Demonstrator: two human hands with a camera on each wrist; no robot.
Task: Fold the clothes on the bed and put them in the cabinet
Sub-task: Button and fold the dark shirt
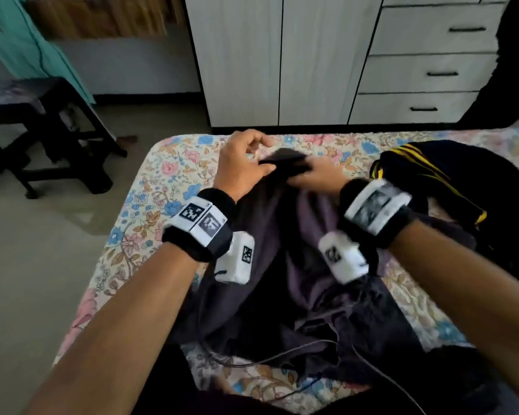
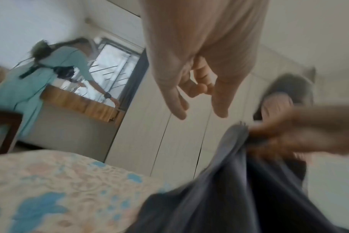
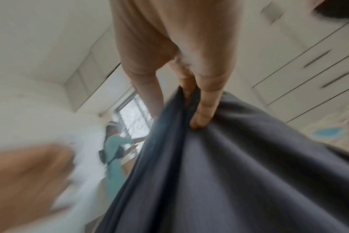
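1. Bed point(image 1: 168, 175) with floral sheet fills the lower half of the head view; the clothes lie on it.
2. White cabinet point(image 1: 282, 61) stands just past the far edge of the bed, doors closed, with a stack of drawers point(image 1: 432, 73) to its right.
3. Dark grey-purple garment point(image 1: 282, 265) is bunched in the middle of the bed, one end lifted off the sheet, the rest draped down toward the person.
4. Black garment with yellow stripes point(image 1: 417, 169) lies crumpled on the bed to the right of the grey one, near it; can't tell if they touch.
5. Dark wooden chair point(image 1: 42, 130) on the floor left of the bed, with a person in teal clothing point(image 2: 40, 82) by the window behind it.
6. Right hand point(image 1: 315, 172) pinches the raised end of the garment; right wrist view shows fingers point(image 3: 207, 107) curled into the cloth folds, gripping it.
7. Left hand point(image 1: 243, 163) is just beside the right one at the same cloth end; left wrist view shows its fingers point(image 2: 219, 97) loosely curled, hanging above the fabric with nothing between them. Thumb looks close to the cloth edge in the head view; contact unclear, blurred.
8. Thin cables point(image 1: 282, 357) trail over the garment near the bottom.
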